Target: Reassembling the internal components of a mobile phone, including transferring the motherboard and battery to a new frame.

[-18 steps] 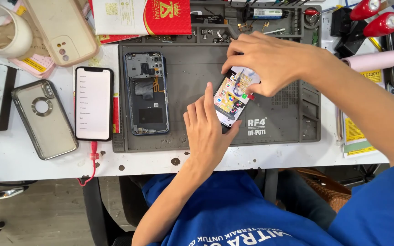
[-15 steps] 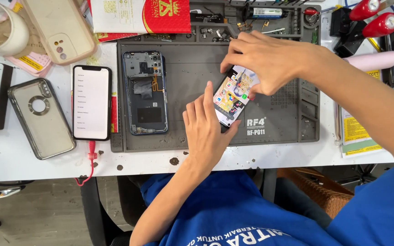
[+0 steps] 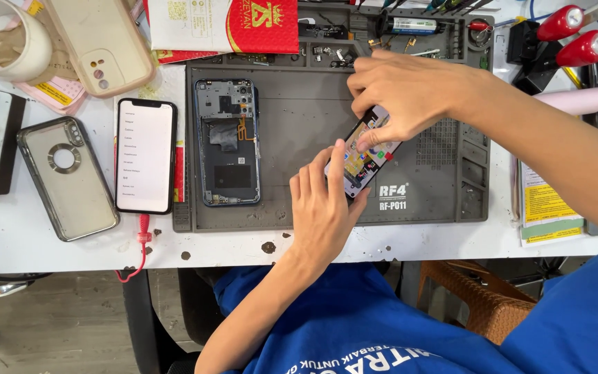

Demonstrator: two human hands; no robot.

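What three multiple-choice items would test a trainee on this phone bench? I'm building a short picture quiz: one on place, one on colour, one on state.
1. Where does the opened phone frame lie?
A. on the grey work mat
B. on the floor
C. inside the white cup

2. What colour is the person's shirt?
A. yellow
B. blue
C. black

3. How is the lit phone held?
A. it lies flat and untouched
B. the left hand and right hand both grip it
C. only one hand touches it

Answers: 1 A, the frame rests on the mat's left part. 2 B, the shirt is plainly blue. 3 B, fingers of both hands touch the phone.
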